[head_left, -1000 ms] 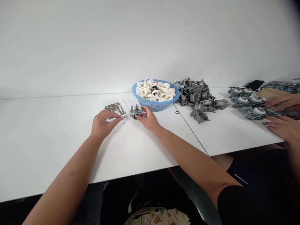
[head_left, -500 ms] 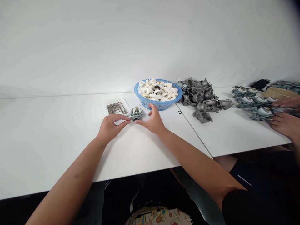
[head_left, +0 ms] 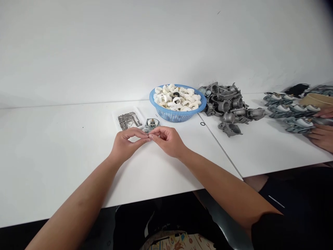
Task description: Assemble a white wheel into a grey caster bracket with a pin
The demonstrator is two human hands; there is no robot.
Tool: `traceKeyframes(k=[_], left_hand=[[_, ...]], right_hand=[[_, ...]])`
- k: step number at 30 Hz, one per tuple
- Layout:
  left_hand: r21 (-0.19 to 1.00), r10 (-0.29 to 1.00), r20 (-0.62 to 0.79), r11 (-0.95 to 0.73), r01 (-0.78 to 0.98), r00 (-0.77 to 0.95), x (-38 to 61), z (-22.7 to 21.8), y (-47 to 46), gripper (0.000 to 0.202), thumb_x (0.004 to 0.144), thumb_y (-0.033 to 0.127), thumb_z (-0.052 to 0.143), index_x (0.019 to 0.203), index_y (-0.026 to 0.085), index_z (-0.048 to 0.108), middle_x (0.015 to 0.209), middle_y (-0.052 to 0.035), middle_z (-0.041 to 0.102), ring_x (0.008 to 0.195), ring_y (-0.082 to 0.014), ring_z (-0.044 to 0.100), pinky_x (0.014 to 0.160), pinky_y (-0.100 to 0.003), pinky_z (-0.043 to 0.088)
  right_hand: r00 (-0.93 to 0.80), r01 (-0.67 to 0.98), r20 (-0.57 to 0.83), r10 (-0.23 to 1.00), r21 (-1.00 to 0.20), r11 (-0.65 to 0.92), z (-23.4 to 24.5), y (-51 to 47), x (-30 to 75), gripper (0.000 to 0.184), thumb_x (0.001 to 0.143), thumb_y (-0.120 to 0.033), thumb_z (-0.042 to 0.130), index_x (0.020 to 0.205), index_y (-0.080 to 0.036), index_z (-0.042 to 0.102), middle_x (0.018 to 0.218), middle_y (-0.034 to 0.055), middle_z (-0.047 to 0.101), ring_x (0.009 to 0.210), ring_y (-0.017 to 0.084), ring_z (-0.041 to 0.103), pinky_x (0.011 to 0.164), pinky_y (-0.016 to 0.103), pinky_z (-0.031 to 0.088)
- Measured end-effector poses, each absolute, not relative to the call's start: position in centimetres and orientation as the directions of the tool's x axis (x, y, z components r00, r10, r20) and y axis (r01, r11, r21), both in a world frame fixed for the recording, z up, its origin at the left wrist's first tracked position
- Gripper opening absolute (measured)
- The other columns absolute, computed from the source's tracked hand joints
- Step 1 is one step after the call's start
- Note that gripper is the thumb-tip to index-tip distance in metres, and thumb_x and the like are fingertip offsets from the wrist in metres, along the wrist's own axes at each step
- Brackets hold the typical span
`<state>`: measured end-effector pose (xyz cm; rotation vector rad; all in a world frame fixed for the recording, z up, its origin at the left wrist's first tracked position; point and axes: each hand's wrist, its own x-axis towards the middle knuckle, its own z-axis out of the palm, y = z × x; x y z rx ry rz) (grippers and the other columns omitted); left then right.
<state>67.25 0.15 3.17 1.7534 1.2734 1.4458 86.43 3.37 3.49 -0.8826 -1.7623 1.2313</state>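
Small die-cast carburetor body (head_left: 152, 124) on a white table (head_left: 65, 180), left hand (head_left: 126, 146) and right hand (head_left: 166, 140) pinched narrow, fingertips (head_left: 148, 137) meeting just in front of it (whether they hold anything cannot be told), tray of metal pins (head_left: 127, 119) beside it, blue basket (head_left: 177, 116) behind it

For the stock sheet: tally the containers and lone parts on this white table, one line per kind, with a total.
Blue plastic basket: 1
Clear tray of steel pins: 1
Lone carburetor body: 1
Black O-ring: 1
Tan round container: 1
Total: 5
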Motion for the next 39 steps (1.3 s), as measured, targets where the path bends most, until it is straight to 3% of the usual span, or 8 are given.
traceKeyframes(k=[8, 13, 16, 21, 23, 30, 35, 39], left_hand=[[0.816, 0.880, 0.475, -0.446, 0.367, 0.013, 66.9, 3.1, 0.2, 0.011, 0.073, 0.035, 0.086, 0.076, 0.027, 0.079, 0.083, -0.0028, 0.076, 0.083, -0.0207, 0.071, 0.083, -0.037, 0.059], [0.737, 0.858, 0.514, -0.451, 0.504, 0.017, 66.9, 4.0, 0.0, 0.050, 0.076, 0.043, 0.083, 0.122, 0.029, 0.071, 0.124, -0.0053, 0.072, 0.119, -0.0267, 0.064, 0.105, -0.044, 0.052], [0.634, 0.836, 0.549, -0.432, 0.641, 0.021, 67.3, 5.0, 0.9, 0.060, 0.082, 0.046, 0.076, 0.137, 0.028, 0.061, 0.138, -0.0062, 0.063, 0.131, -0.0282, 0.056, 0.110, -0.047, 0.046], [0.538, 0.912, 0.333, -0.393, 0.746, 0.241, 68.2, 5.6, 3.9, 0.090, 0.081, 0.060, 0.069, 0.156, 0.024, 0.035, 0.162, -0.0110, 0.034, 0.150, -0.0353, 0.029, 0.121, -0.059, 0.027], [0.556, 0.931, 0.256, -0.361, 0.749, 0.259, 68.4, 4.9, 4.6, 0.097, 0.082, 0.063, 0.066, 0.159, 0.021, 0.027, 0.163, -0.0131, 0.032, 0.150, -0.0360, 0.029, 0.121, -0.060, 0.026], [0.541, 0.896, 0.365, -0.424, 0.726, 0.252, 68.6, 2.3, 4.7, 0.055, 0.100, 0.044, 0.042, 0.148, 0.018, 0.046, 0.145, -0.0110, 0.056, 0.137, -0.0269, 0.045, 0.117, -0.049, 0.036], [0.523, 0.884, 0.389, -0.444, 0.727, 0.260, 68.4, 2.1, 4.9, 0.050, 0.100, 0.042, 0.042, 0.145, 0.020, 0.050, 0.137, -0.0099, 0.062, 0.130, -0.0272, 0.049, 0.114, -0.050, 0.038], [0.630, 0.901, 0.375, -0.421, 0.652, 0.219, 68.4, 1.6, 4.9, 0.059, 0.099, 0.042, 0.046, 0.154, 0.022, 0.036, 0.144, -0.0108, 0.057, 0.136, -0.0267, 0.046, 0.116, -0.050, 0.035]], right_hand=[[-0.443, 0.081, 0.168, 0.881, -0.971, 0.226, 3.1, 3.4, 86.2, 0.028, 0.086, -0.044, 0.066, 0.082, -0.016, 0.066, 0.069, -0.0019, 0.056, 0.055, 0.007, 0.039, 0.052, 0.023, 0.033], [-0.238, 0.097, 0.249, 0.939, -0.956, 0.277, 3.5, 4.3, 86.9, 0.028, 0.086, -0.045, 0.064, 0.087, -0.017, 0.067, 0.075, 0.0003, 0.061, 0.057, 0.009, 0.043, 0.054, 0.024, 0.036], [-0.066, 0.147, 0.274, 0.959, -0.948, 0.281, 3.8, 5.2, 87.7, 0.028, 0.086, -0.045, 0.065, 0.087, -0.017, 0.068, 0.074, 0.0010, 0.061, 0.056, 0.010, 0.044, 0.054, 0.025, 0.037], [-0.101, 0.286, 0.340, 0.935, -0.890, 0.354, 3.6, 6.0, 88.4, 0.025, 0.086, -0.042, 0.065, 0.088, -0.018, 0.071, 0.070, -0.0007, 0.060, 0.053, 0.009, 0.042, 0.055, 0.027, 0.038], [-0.119, 0.323, 0.346, 0.931, -0.873, 0.366, 3.4, 6.1, 88.4, 0.023, 0.087, -0.041, 0.065, 0.088, -0.019, 0.072, 0.068, -0.0015, 0.059, 0.052, 0.009, 0.042, 0.056, 0.027, 0.037], [-0.145, 0.318, 0.324, 0.935, -0.879, 0.354, 2.6, 6.5, 88.2, 0.021, 0.087, -0.041, 0.064, 0.088, -0.020, 0.068, 0.067, -0.0031, 0.058, 0.052, 0.009, 0.043, 0.056, 0.026, 0.037], [-0.163, 0.321, 0.289, 0.943, -0.889, 0.327, 2.1, 7.0, 88.1, 0.021, 0.087, -0.040, 0.064, 0.089, -0.019, 0.068, 0.068, -0.0027, 0.057, 0.053, 0.009, 0.043, 0.056, 0.026, 0.037], [-0.212, 0.294, 0.276, 0.937, -0.897, 0.330, 2.0, 7.3, 88.4, 0.022, 0.087, -0.041, 0.063, 0.088, -0.019, 0.067, 0.070, -0.0022, 0.058, 0.055, 0.009, 0.042, 0.056, 0.026, 0.036]])
